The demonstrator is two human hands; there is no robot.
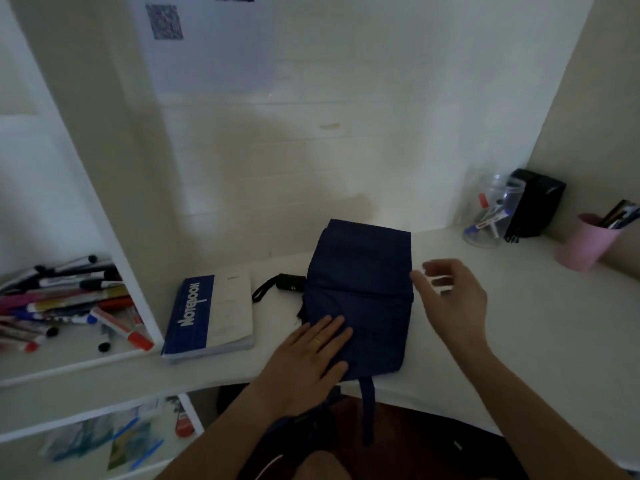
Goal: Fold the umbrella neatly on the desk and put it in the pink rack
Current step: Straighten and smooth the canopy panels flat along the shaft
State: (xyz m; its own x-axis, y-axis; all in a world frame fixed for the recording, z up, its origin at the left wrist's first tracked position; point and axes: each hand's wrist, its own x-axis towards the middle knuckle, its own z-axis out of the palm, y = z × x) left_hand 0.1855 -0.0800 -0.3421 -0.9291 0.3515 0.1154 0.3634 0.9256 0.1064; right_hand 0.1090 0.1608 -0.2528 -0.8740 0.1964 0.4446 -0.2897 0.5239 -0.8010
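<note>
left hand point(313, 355) flat, fingers straight, pressing umbrella point(360, 299) at its 7 o'clock corner. umbrella lies on desk point(519, 341). right hand point(450, 299) relaxed, holding nothing, at umbrella's 3 o'clock.

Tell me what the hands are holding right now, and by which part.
Nothing is gripped. The left hand presses flat on the umbrella canopy's near left corner; the right hand hovers open beside it.

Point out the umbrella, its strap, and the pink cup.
umbrella point(360, 289): head view, middle of the folded navy fabric
strap point(367, 400): head view, part hanging off the desk edge
pink cup point(585, 242): head view, outer wall
</note>
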